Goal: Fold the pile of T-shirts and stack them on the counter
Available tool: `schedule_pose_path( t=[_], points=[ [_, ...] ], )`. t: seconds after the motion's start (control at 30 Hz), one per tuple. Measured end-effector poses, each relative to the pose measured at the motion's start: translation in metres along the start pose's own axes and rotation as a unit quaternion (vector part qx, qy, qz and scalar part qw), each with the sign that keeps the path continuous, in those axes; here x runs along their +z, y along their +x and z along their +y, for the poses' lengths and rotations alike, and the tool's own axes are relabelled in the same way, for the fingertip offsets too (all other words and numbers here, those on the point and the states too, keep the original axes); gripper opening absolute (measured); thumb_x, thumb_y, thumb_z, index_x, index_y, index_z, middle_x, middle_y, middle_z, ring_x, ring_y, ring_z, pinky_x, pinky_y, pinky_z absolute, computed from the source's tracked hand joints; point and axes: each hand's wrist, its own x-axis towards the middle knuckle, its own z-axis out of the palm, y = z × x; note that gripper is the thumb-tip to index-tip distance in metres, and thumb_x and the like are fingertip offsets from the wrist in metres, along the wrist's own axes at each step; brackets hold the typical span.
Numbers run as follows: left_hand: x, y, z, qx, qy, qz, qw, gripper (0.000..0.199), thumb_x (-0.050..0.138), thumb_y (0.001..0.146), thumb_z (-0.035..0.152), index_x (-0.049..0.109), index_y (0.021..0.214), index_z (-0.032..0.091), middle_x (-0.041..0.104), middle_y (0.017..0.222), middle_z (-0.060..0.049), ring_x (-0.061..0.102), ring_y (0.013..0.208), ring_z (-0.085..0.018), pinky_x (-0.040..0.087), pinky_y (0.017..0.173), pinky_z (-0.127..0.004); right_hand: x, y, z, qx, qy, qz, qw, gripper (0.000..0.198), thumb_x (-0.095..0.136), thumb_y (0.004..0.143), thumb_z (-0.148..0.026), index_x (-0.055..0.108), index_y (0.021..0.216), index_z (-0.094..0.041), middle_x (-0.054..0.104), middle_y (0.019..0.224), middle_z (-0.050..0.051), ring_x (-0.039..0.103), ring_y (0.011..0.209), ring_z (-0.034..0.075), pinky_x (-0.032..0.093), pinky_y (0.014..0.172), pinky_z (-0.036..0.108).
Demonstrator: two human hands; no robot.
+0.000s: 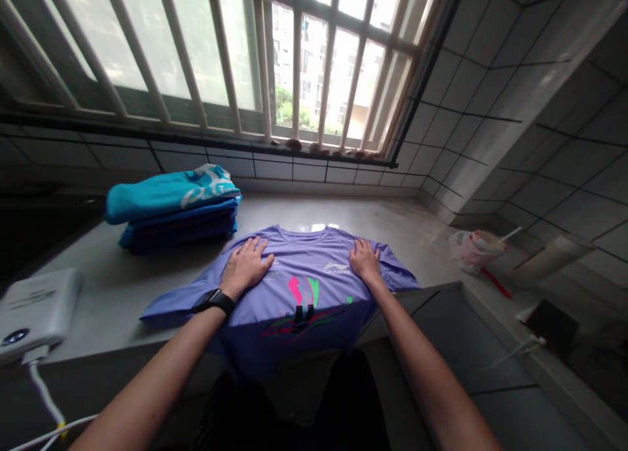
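A purple T-shirt point(289, 281) lies spread on the white counter, its collar toward the window and its lower part hanging over the front edge. Pink, green and black print shows on its front. My left hand point(248, 262) rests flat on the shirt's left chest, fingers stretched out. On the other side, my right hand point(364, 258) presses near the right shoulder with its fingers extended. Behind and left of the shirt sits a stack of folded clothes point(176, 202), turquoise on top and dark blue below.
A white power bank point(36, 313) with a plugged-in cable lies at the counter's left. On the right are a plastic bag point(473, 249), a red object point(496, 283) and a dark box-like thing point(552, 326). A barred window point(294, 65) stands above the counter point(383, 209).
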Motion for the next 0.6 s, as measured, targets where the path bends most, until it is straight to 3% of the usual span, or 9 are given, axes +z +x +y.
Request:
schedule_pose_path(
  t=[0.33, 0.6],
  points=[
    [-0.015, -0.008, 0.007, -0.006, -0.001, -0.026, 1.0, 0.061, 0.037, 0.099, 0.043, 0.046, 0.153, 0.016, 0.038, 0.164, -0.012, 0.035, 0.151, -0.029, 0.031, 0.121, -0.043, -0.002, -0.002, -0.003, 0.003, 0.0, -0.009, 1.0, 0.054, 0.029, 0.103, -0.029, 0.045, 0.153, -0.016, 0.036, 0.165, 0.013, 0.028, 0.153, 0.027, 0.016, 0.124, 0.06],
    [-0.009, -0.009, 0.004, 0.002, 0.008, -0.013, 1.0, 0.06, 0.037, 0.099, 0.042, 0.046, 0.154, 0.019, 0.039, 0.163, -0.012, 0.036, 0.151, -0.028, 0.031, 0.121, -0.042, -0.001, -0.001, -0.004, 0.007, 0.015, -0.008, 1.0, 0.053, 0.03, 0.103, -0.028, 0.046, 0.151, -0.014, 0.037, 0.164, 0.014, 0.028, 0.152, 0.028, 0.015, 0.123, 0.061]
  ],
)
